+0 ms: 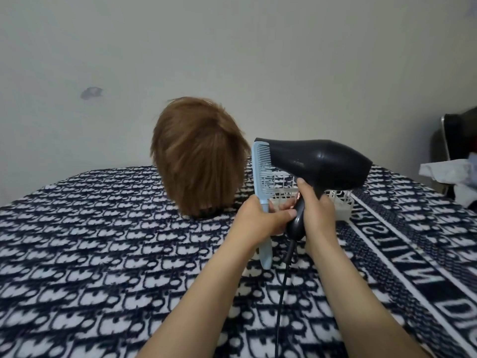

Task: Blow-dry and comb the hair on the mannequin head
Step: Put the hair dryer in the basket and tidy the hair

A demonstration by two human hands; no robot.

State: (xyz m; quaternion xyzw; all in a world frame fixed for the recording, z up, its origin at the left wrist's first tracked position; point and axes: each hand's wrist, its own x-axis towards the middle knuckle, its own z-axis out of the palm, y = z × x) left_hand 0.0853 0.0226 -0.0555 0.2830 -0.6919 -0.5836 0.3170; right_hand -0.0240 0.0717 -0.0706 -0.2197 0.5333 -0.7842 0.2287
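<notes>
Leftmost, the mannequin head [197, 161] stands on a black-and-white patterned blanket [90, 241], its brown hair facing the camera from behind. Just beside it, the left hand [258, 218] grips a pale blue comb [260, 171] upright, fingers curled round the handle and the thumb stretched across to the dryer's handle. The comb's teeth face right, against the nozzle of the black hair dryer [317, 161] (which points at the hair). The right hand [316, 210] wraps its fingers round that handle, and the cord [284, 280] hangs down. Behind sits a white basket [340, 202].
</notes>
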